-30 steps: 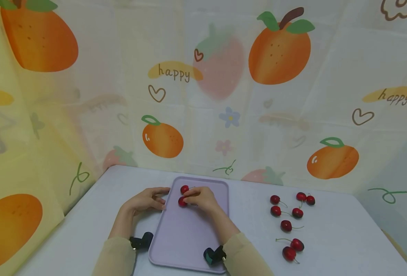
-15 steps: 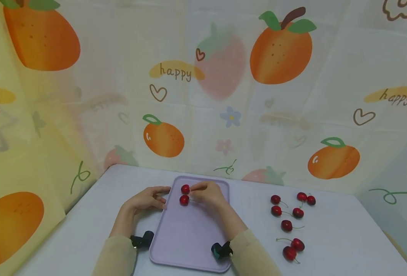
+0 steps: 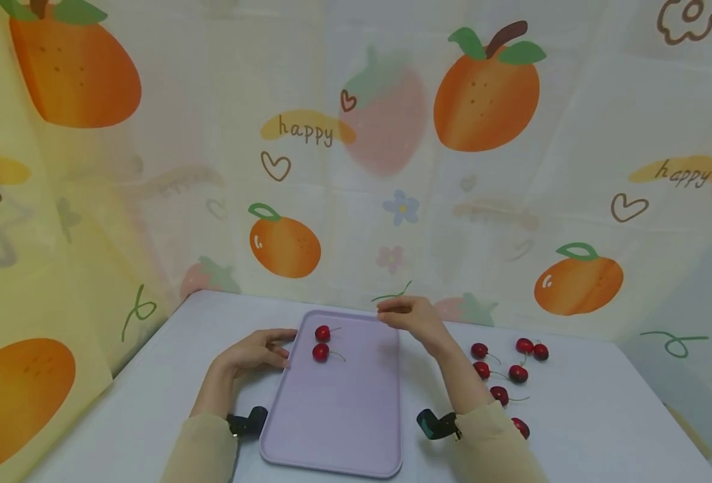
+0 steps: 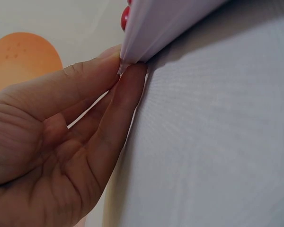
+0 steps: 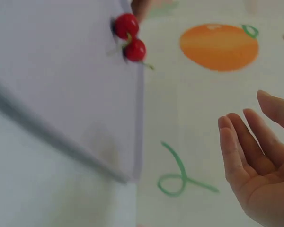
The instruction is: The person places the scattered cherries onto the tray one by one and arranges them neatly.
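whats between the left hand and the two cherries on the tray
In the head view, only the left rim of the lilac tray and a narrow bare strip of its floor lie between the left hand and the cherries.

Cherry (image 3: 522,427) partly behind right sleeve (image 3: 496,443)

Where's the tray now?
In the head view, the tray lies at lower centre, two cherries near its far left corner and the left hand touching its left edge.

Behind the white tabletop (image 3: 597,416) there was a pale, creased cloth (image 3: 346,268), printed with orange fruits (image 3: 487,100), faded strawberries (image 3: 386,127), brown hearts (image 3: 275,166), small flowers (image 3: 401,207) and the word "happy" (image 3: 306,130) on yellow strokes (image 3: 268,127).
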A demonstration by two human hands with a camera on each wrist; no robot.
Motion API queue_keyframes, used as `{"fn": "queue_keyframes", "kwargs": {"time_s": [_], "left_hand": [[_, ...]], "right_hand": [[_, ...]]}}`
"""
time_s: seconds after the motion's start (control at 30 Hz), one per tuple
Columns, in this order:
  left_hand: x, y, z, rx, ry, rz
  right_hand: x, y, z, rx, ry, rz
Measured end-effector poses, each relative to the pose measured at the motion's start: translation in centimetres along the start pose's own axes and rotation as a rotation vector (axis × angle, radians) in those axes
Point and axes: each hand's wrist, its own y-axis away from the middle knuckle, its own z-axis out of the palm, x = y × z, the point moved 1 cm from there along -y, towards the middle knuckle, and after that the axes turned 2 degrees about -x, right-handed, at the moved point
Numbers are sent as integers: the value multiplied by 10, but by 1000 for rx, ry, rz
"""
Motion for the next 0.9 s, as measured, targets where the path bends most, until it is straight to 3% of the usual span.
{"fn": "queue_keyframes", "kwargs": {"time_s": [0.33,0.53,0.73,0.9], "left_hand": [[-2,0,-1,13,-5,-15],[-3,-2,-2,-1,-14,10],[-1,-1,-1,-8,-21,9],[1,1,0,-19,-22,16]], "right_hand": [[10,41,-76,59,100,61],[26,76,-116,74,172,87],[46,107,-150,95,217,168],[63,128,-166,82,207,231]]}}
